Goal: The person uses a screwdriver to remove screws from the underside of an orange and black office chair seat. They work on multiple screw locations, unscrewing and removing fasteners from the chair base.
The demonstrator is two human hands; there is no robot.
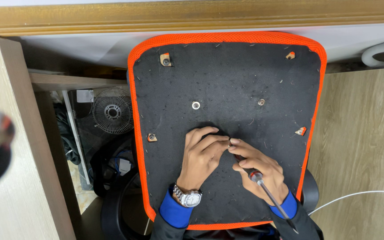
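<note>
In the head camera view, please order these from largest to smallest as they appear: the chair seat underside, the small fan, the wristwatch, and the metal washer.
1. Chair seat underside, black with an orange rim, by far the largest.
2. Small fan, though it sits farther from the camera.
3. Wristwatch on the left hand.
4. Metal washer, smallest.

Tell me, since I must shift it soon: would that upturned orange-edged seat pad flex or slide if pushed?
The seat pad probably stays stiff: screw fittings suggest a rigid board under the black fabric. It may wobble, apparently resting on a chair beneath. The left hand and right hand, holding a screwdriver, press on it.
</note>
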